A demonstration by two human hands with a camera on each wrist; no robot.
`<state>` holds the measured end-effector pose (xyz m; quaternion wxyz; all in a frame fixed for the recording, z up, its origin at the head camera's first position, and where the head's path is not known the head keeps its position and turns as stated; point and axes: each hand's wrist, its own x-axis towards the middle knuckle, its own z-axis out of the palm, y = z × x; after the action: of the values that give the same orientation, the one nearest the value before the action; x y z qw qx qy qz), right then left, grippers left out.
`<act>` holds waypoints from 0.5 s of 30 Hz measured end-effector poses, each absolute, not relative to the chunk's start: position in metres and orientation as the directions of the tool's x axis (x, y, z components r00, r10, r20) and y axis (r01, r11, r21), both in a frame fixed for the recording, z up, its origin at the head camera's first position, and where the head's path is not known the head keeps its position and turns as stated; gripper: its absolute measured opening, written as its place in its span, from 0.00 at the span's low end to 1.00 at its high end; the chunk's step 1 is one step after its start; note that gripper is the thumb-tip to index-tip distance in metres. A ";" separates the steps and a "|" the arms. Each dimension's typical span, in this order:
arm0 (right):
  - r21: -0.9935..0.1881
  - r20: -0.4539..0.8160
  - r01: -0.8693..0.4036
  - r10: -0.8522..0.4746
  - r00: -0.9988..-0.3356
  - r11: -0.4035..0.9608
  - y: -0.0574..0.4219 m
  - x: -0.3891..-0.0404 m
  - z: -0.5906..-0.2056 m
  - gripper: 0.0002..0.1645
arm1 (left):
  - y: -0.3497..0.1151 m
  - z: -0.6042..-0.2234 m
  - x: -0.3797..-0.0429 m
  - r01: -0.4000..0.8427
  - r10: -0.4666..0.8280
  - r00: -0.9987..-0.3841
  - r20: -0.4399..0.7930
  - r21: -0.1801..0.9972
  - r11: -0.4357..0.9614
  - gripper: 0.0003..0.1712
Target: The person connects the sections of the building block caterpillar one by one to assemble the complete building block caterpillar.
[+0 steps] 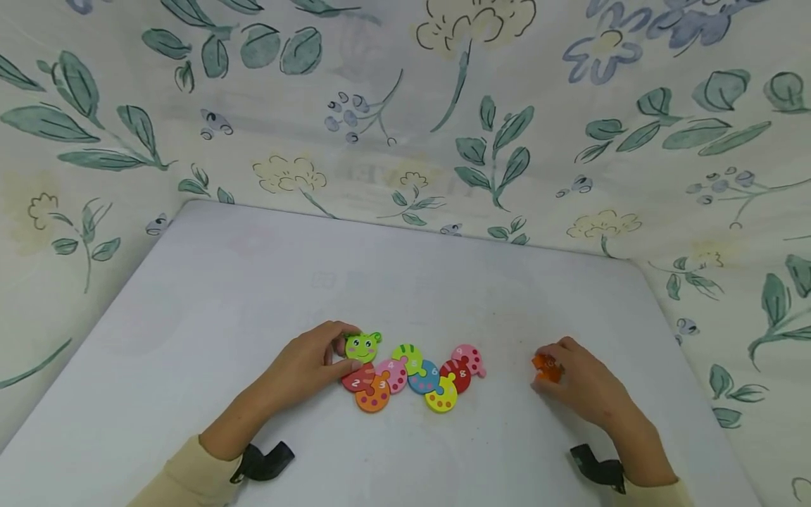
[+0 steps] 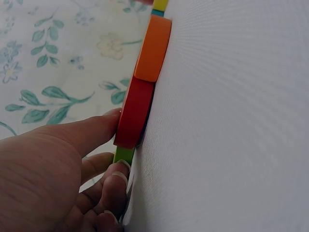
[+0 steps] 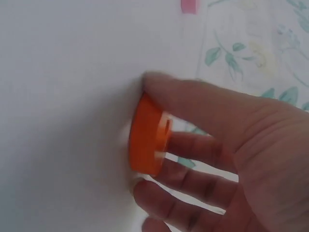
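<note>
A row of joined caterpillar puzzle pieces point(image 1: 424, 377) in several colours, numbered and spotted, lies flat on the white tabletop. My left hand point(image 1: 315, 359) is at its left end and pinches the green smiling head piece point(image 1: 362, 347), with the thumb by the red piece point(image 2: 135, 111) marked 2. In the left wrist view the orange piece point(image 2: 153, 48) follows the red one. To the right, apart from the row, my right hand point(image 1: 579, 380) pinches a loose orange puzzle piece point(image 3: 147, 135) between thumb and fingers, close to the tabletop. Its printed face is mostly hidden.
The white tabletop point(image 1: 304, 282) stretches behind and around the pieces. Floral cloth point(image 1: 393, 169) hangs behind it and along both sides. A pink piece point(image 1: 467, 358) marked 9 ends the row on the side of my right hand.
</note>
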<state>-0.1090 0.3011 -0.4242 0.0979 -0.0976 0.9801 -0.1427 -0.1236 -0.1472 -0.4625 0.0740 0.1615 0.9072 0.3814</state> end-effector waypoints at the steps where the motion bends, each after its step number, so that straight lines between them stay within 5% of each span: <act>1: -0.300 -0.180 -0.142 -0.202 -0.963 0.943 0.299 -0.109 -0.425 0.31 | -0.147 -0.463 -0.124 0.237 0.349 -0.937 -0.010 0.716 0.657 0.29; 5: -0.297 -0.225 -0.103 -0.174 -0.959 0.949 0.289 -0.106 -0.426 0.37 | -0.148 -0.464 -0.124 0.237 0.351 -0.936 -0.012 0.716 0.656 0.29; 15: -0.358 -0.192 -0.079 -0.156 -0.969 0.930 0.244 -0.091 -0.424 0.31 | -0.148 -0.465 -0.124 0.242 0.352 -0.936 -0.006 0.715 0.656 0.30</act>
<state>-0.0908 0.2444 -0.4239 0.1094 -0.0601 0.9763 -0.1768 -0.1243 -0.1482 -0.4651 0.0720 0.1638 0.9070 0.3812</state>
